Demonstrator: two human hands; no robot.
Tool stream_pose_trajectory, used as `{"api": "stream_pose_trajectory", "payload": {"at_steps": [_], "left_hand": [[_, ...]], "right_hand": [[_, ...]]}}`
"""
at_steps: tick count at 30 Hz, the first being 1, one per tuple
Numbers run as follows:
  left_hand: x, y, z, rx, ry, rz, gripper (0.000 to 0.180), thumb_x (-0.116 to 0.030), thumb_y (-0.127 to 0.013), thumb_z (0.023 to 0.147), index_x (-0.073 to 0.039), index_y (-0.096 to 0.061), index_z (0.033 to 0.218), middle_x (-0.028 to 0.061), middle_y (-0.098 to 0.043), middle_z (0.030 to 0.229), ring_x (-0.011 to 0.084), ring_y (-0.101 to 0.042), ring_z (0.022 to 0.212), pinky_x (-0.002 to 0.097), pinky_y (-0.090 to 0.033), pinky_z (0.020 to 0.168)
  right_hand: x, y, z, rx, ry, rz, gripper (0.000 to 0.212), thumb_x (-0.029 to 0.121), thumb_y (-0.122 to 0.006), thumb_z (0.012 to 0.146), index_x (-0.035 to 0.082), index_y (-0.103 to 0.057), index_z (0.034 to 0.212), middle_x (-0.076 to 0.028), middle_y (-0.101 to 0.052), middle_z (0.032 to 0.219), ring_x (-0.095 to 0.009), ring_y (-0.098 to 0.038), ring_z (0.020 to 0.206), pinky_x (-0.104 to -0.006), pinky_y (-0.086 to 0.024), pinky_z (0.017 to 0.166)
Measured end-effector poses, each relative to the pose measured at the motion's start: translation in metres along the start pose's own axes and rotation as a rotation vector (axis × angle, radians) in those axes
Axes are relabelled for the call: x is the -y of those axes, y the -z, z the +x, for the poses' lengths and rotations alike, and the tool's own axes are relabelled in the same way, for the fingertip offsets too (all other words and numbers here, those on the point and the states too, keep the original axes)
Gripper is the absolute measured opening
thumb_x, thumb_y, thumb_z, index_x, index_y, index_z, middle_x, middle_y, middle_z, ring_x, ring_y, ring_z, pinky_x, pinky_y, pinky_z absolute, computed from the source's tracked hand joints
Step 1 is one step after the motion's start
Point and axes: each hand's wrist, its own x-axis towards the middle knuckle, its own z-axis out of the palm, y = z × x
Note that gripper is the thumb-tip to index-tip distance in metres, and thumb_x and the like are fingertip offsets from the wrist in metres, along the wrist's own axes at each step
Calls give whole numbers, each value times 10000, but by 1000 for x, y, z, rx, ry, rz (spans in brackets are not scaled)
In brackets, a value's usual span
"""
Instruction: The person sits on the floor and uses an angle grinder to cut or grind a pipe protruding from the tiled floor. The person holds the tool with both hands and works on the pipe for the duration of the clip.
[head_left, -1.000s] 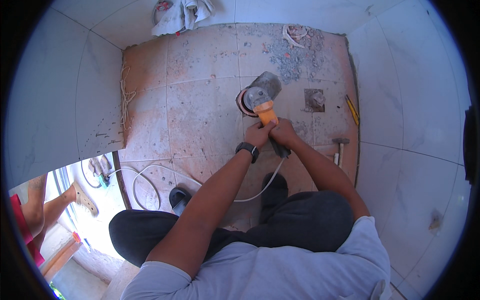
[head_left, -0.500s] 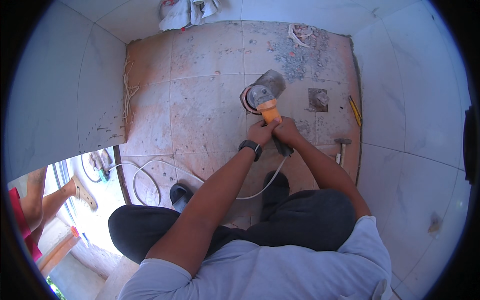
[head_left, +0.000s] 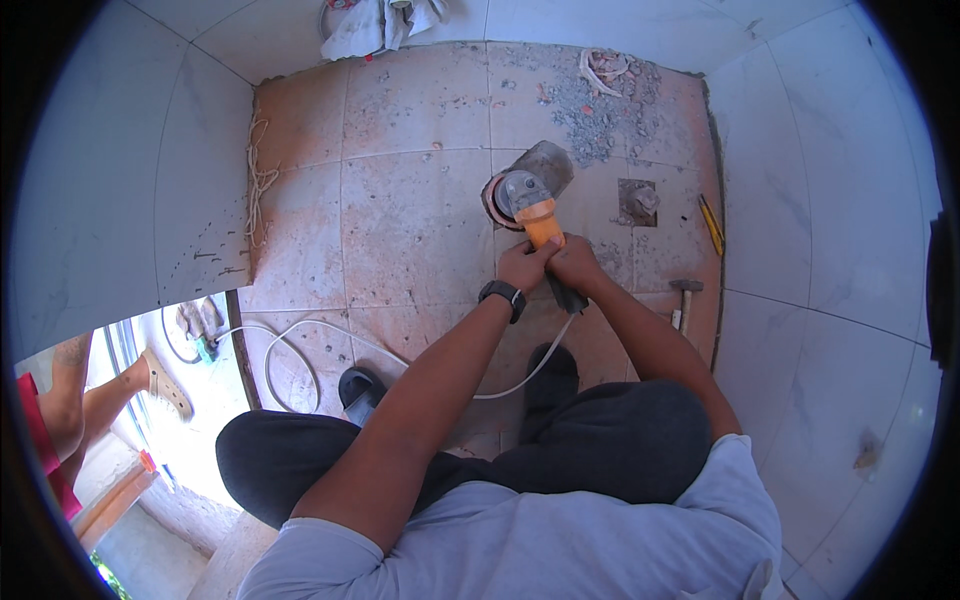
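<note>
Both my hands are closed around the body of an orange angle grinder (head_left: 540, 220) with a grey head. My left hand (head_left: 524, 268) grips it from the left, a black watch (head_left: 502, 296) on that wrist. From the right, my right hand (head_left: 574, 264) wraps the body beside it. The grinder's head sits over a round hole (head_left: 494, 212) cut in the tiled floor; its disc is mostly hidden. Just beyond the head lies a grey pipe piece (head_left: 549, 166), touching or close to it. A white cord (head_left: 520, 386) runs from the grinder's back end.
Grey rubble (head_left: 590, 120) is scattered at the far right. A square floor opening (head_left: 637, 203), a yellow utility knife (head_left: 711, 224) and a hammer (head_left: 686, 300) lie to the right. The cord loops left toward the doorway, where another person's leg (head_left: 110, 400) shows. Tiled walls (head_left: 820, 200) enclose the floor.
My hands and the grinder hold practically the same place over the hole. The view has shifted very slightly, and the other person's leg at the left has moved a little.
</note>
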Motion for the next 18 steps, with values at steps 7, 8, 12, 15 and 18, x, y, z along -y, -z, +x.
{"api": "stream_pose_trajectory", "payload": {"at_steps": [7,8,12,15,18], "left_hand": [[1,-1,2,-3,10,-4,705,-497,-797,883,74,-682,1280,139,-724,1193,178,-664,1062,315,-500,942],[1,-1,2,-5,-8,-3,705,-497,-798,883,73,-682,1280,137,-725,1191,176,-664,1060,314,-500,941],[-3,-1,-2,-12,-6,6,712,-504,-798,881,74,-683,1281,136,-729,1184,173,-665,1051,311,-501,937],[-7,-1,-5,-10,-11,-15,726,-519,-794,878,72,-683,1284,141,-730,1181,174,-666,1045,316,-504,934],[-9,-1,-8,-18,-8,9,739,-533,-792,872,67,-683,1289,151,-729,1187,179,-669,1054,323,-506,938]], "right_hand": [[1,0,0,-7,-1,39,483,349,-726,790,-53,-701,1056,-252,-745,980,-386,-736,943,-428,-561,811],[2,1,0,-11,-9,35,486,350,-728,788,-54,-700,1056,-252,-745,980,-387,-736,941,-429,-561,811],[6,5,-1,18,2,-56,423,272,-681,859,-80,-674,1094,-218,-745,972,-291,-729,896,-400,-550,804],[7,5,0,19,2,-62,433,277,-679,863,-91,-671,1092,-222,-744,971,-290,-731,900,-399,-550,801],[7,4,-1,12,10,-32,457,308,-696,839,-85,-680,1072,-237,-741,970,-330,-730,914,-411,-552,802]]}}
